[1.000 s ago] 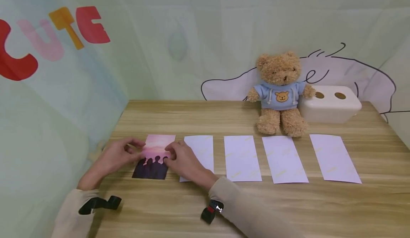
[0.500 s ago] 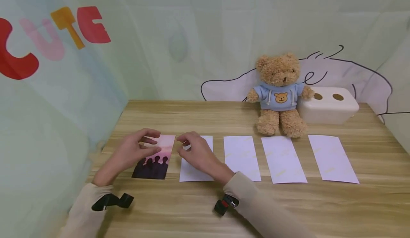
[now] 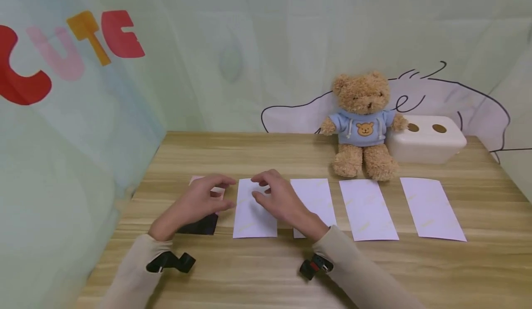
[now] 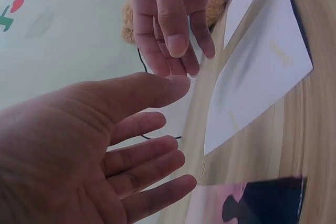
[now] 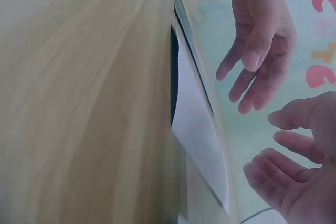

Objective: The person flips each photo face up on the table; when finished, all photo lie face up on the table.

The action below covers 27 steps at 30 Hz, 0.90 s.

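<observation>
In the head view a picture card [image 3: 200, 226], pink above and dark silhouettes below, lies face up at the left end of a row. My left hand [image 3: 201, 200] hovers over it, fingers apart and holding nothing, covering most of the picture. My right hand [image 3: 282, 200] is above the right part of a white card [image 3: 251, 216] beside it, also with nothing in its fingers. Both wrist views show the two hands facing each other, raised off the table. Further right lie more white cards [image 3: 316, 200], [image 3: 367, 209] and a last white card [image 3: 432, 209], all with faint yellow marks.
A teddy bear [image 3: 363, 129] in a blue hoodie sits behind the cards. Beside it stands a white box [image 3: 428, 140] with two round holes. The wooden table [image 3: 249, 272] meets a printed cloth backdrop [image 3: 232, 69] at the back and left.
Both hands have let go of the picture card and moved right, the right hand over the second card and beyond. The picture card stays flat in its place.
</observation>
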### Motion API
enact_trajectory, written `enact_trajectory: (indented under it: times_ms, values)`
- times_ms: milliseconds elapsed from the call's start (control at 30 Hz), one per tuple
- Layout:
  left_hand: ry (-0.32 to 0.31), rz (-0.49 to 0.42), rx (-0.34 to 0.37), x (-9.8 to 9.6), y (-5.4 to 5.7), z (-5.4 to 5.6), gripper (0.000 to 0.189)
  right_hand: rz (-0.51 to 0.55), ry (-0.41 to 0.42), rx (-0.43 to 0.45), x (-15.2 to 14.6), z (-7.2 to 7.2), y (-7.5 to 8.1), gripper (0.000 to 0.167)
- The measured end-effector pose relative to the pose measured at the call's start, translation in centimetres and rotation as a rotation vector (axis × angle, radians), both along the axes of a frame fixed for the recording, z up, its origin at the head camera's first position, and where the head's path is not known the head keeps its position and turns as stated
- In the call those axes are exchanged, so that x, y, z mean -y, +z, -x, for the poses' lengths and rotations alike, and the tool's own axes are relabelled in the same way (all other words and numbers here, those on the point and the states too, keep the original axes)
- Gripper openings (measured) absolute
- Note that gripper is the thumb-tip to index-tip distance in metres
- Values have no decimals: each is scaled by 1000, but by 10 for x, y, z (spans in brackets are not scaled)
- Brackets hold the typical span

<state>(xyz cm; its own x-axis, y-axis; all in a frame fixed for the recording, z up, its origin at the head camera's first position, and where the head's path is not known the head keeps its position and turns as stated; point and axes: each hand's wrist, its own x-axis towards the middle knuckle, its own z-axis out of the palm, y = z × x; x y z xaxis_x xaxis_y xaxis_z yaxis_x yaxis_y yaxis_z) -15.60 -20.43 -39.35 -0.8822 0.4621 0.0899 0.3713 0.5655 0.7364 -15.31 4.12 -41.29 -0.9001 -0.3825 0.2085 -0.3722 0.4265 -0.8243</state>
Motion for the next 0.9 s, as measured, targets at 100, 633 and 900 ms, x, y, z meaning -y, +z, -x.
enact_trajectory:
  times_ms: [100,633,900]
  values:
    - [-36,9,-27,-5,0,-1,47,-6,-15,-10,-8,1,-2,30]
    - [-57,146,-12,-27,-3,-1,62,-60,-79,-1,-34,8,-12,31]
    - [-133,243,-32,-30,-7,-3,65,-91,-62,18,-38,9,-14,31]
